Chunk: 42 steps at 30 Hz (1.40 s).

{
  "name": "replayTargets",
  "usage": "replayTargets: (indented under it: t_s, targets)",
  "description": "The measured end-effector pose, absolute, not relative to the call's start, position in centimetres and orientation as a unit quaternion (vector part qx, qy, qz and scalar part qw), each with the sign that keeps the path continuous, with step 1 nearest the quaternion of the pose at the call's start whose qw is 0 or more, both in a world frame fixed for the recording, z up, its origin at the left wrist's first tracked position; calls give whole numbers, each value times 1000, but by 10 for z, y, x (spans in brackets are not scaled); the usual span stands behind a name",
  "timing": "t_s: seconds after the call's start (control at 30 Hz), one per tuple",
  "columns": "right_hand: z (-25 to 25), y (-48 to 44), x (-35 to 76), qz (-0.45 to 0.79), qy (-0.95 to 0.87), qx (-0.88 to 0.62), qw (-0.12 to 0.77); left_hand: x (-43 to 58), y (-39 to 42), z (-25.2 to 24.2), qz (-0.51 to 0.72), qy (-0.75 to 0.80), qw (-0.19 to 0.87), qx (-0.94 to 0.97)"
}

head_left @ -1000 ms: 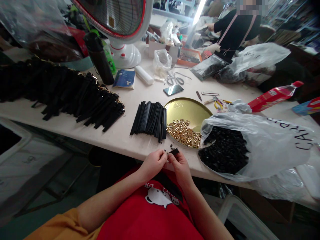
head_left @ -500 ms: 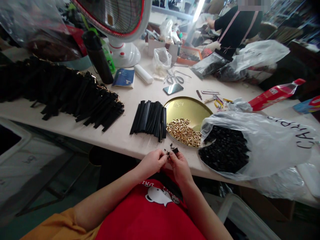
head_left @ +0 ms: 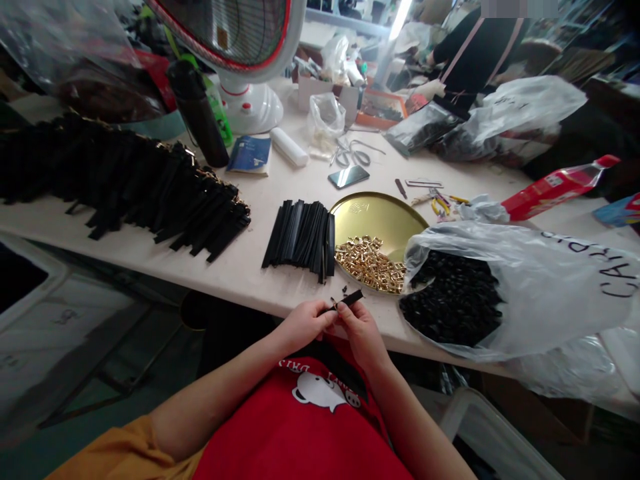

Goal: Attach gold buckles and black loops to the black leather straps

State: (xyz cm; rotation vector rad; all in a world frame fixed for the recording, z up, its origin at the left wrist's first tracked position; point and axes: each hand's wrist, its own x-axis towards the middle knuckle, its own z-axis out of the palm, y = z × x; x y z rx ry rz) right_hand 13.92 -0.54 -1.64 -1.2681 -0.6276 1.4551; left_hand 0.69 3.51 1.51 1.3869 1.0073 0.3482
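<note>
My left hand (head_left: 313,323) and my right hand (head_left: 359,328) meet at the table's front edge, both closed on one short black strip (head_left: 351,299). The strip's free end points up and to the right past my right thumb. A small gold glint shows between the fingers, too small to make out. Beyond my hands lies a row of black strips (head_left: 299,240). Right of it is a round gold tray (head_left: 383,210) with many gold buckles (head_left: 373,265). Small black pieces (head_left: 463,300) fill an open plastic bag (head_left: 545,287) on the right.
A long heap of black strips (head_left: 120,180) covers the left of the table. Behind are a fan (head_left: 250,107), a dark bottle (head_left: 200,113), a blue booklet (head_left: 250,155), a phone (head_left: 349,176), scissors (head_left: 353,155) and a red bottle (head_left: 555,190). A person (head_left: 480,50) is at the back right.
More of the black strip now sticks out beyond my right thumb, up and to the right. My hands stay close together in nearly the same place. The person at the back has moved an arm.
</note>
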Motion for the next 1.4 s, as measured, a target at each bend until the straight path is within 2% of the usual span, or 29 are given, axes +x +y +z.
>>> replayTargets:
  t_s: [0.2, 0.33, 0.43, 0.57, 0.67, 1.0, 1.13, 1.2, 1.3, 1.4]
  targets:
    - [-21, -7, 138, 635, -234, -506, 534, 9, 35, 16, 172, 446, 655, 586]
    - [-19, -8, 141, 604, -246, -545, 526, 8, 35, 15, 164, 451, 651, 589]
    - [-16, -10, 142, 536, -317, -595, 508, 8, 31, 13, 156, 460, 634, 602]
    - [-15, -12, 141, 374, -458, -651, 476, 9, 26, 11, 168, 478, 587, 632]
    - [-15, -12, 140, 318, -493, -669, 457, 9, 24, 11, 175, 469, 566, 655]
    - [2, -8, 150, 339, -557, -596, 469, 12, 47, 2, 152, 460, 611, 626]
    - [10, -8, 174, 380, -627, -550, 399, 25, 51, 6, 153, 434, 647, 607]
    - [13, -2, 201, 354, -634, -577, 374, 30, 52, 10, 139, 411, 647, 627]
    - [15, 20, 260, 218, -579, -706, 345, 32, 56, 11, 127, 428, 613, 652]
    - [13, 50, 318, 81, -530, -822, 193, 34, 59, 8, 135, 447, 594, 655]
